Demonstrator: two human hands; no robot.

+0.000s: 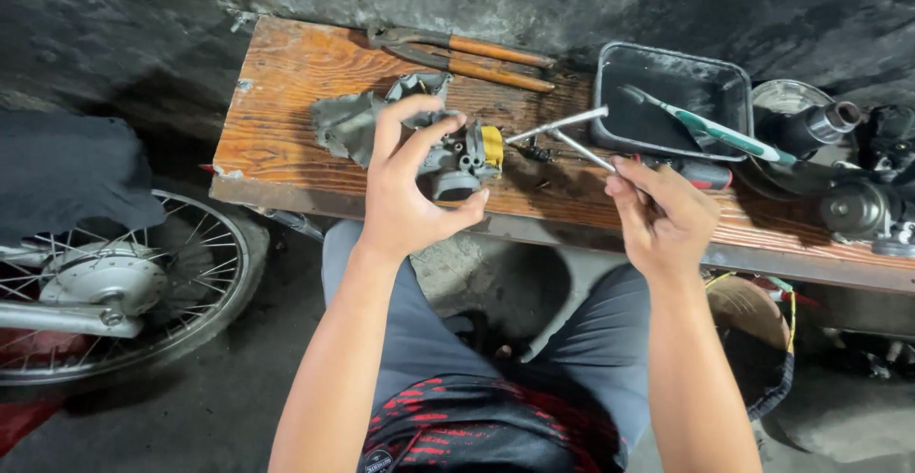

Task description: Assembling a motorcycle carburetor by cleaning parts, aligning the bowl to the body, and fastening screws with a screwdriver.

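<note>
No packages, signs or screens show here. The nearest thing to a label is a small round emblem (pixel 379 461) printed on the person's dark shirt, low in the view and well below the fingers (pixel 419 111) of the left hand (pixel 405 187); its marking is too small to make out. A yellow patch (pixel 492 146) on the metal carburetor (pixel 457 159), just right of those fingers, may be a tag or a plastic part; which one cannot be told. Nothing near the fingers (pixel 624 180) of the right hand (pixel 667 216) carries a label.
</note>
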